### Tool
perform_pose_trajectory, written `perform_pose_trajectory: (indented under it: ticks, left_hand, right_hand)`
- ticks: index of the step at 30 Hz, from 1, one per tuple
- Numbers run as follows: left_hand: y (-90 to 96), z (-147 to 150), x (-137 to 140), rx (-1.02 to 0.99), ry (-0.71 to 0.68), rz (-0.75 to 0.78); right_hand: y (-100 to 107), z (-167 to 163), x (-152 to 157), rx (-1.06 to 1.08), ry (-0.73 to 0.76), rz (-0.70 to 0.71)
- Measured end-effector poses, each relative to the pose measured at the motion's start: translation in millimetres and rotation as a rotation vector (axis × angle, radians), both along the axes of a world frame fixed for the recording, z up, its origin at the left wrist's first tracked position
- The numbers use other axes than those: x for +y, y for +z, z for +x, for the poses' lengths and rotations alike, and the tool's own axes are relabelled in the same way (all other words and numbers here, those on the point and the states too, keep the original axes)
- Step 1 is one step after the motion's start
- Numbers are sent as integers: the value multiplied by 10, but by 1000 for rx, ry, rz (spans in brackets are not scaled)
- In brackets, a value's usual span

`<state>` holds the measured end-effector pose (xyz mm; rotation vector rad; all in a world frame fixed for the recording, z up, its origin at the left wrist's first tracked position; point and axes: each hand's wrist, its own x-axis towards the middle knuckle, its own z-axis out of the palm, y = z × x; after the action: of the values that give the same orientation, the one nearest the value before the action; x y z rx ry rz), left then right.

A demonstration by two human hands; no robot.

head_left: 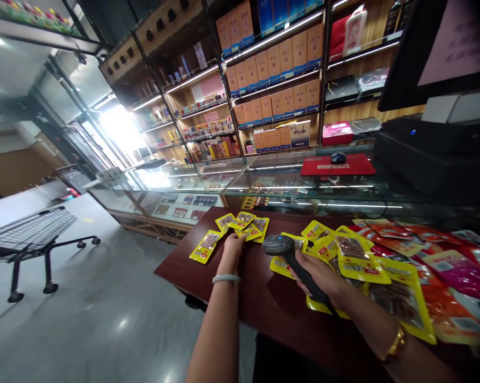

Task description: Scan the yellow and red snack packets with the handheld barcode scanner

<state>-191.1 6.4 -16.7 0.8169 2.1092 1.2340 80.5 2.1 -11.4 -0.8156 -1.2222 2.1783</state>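
My right hand [323, 276] is wrapped round the handle of a black barcode scanner [279, 246], whose head points left over the table. Farther left, my left hand [232, 249] has its fingers closed at the edge of a small yellow snack packet [251, 232]; the fingertips are partly hidden. Several similar packets lie around it, among them a yellow packet [206, 246] nearest the table's left edge. Under and beyond the scanner spreads a pile of yellow snack packets [357, 255], with a larger yellow bag [399, 295] beside my right forearm.
Red, orange and pink snack bags [451, 266] cover the right of the dark red table [259, 298]. Behind it runs a glass display counter [280, 175] with a mouse [338, 157] on a red mat [367, 166]. A monitor [407, 64] stands right, a shopping cart [28, 234] left.
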Motion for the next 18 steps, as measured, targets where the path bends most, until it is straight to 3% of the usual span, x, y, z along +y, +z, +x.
perform_pose_trajectory:
  ticks: [8, 12, 18]
  left_hand:
    - [-66, 198, -741, -543, -78, 254]
    - [-73, 306, -934, -555, -144, 311]
    - [-56, 403, -994, -556, -287, 334]
  right_hand:
    - [15, 44, 6, 0, -35, -15]
    - [20, 46, 8, -4, -40, 15]
    - [75, 77, 30, 10, -78, -10]
